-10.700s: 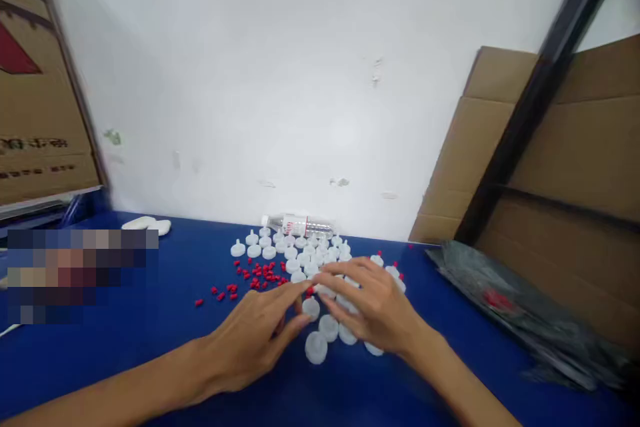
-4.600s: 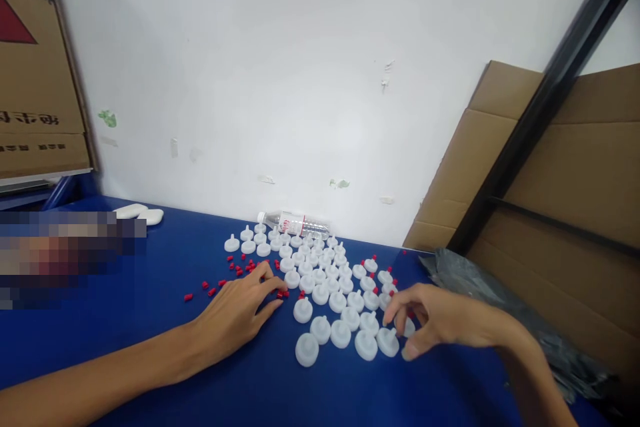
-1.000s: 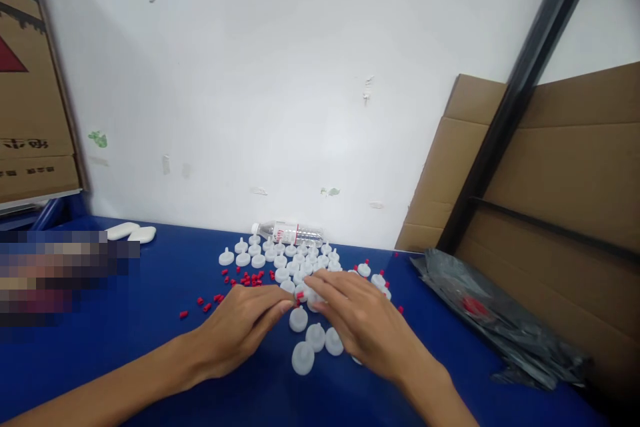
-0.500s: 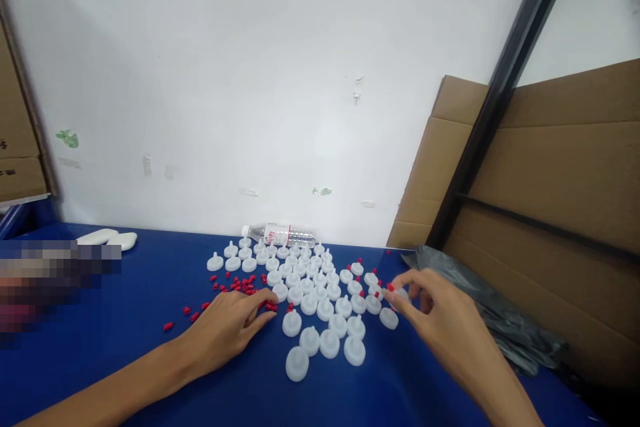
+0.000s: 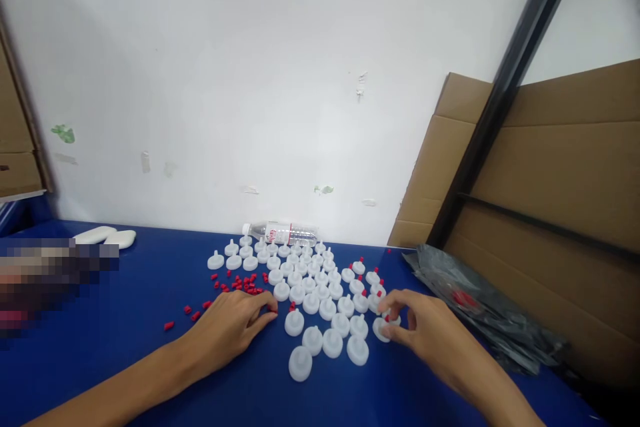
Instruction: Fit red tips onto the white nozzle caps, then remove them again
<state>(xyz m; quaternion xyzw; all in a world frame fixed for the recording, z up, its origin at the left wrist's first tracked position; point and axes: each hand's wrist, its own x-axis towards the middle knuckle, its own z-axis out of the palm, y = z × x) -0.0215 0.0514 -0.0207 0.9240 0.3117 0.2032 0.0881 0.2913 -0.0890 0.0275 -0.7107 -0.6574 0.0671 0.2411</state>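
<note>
Many white spouted caps stand in a cluster on the blue table. Left of them, small red tips are scattered. My left hand rests low among these, thumb and index finger drawn together at a red piece mostly hidden by the fingertips. At the cluster's right edge, my right hand has its thumb and index finger around a white cap low at the table. A red tip shows between those fingers. Several caps nearby carry red tips on their spouts. Part of another white cap shows behind the right fingers.
A clear plastic bottle lies behind the caps, by the white wall. Dark plastic bags lie right of my right hand, beside cardboard. Two white oval objects lie at the far left, near a blurred patch.
My right hand has lowered from a raised red-tipped cap to table level, slightly toward me. A white cap now lies under its thumb. My left hand stays almost in place, its fingertips closer together.
</note>
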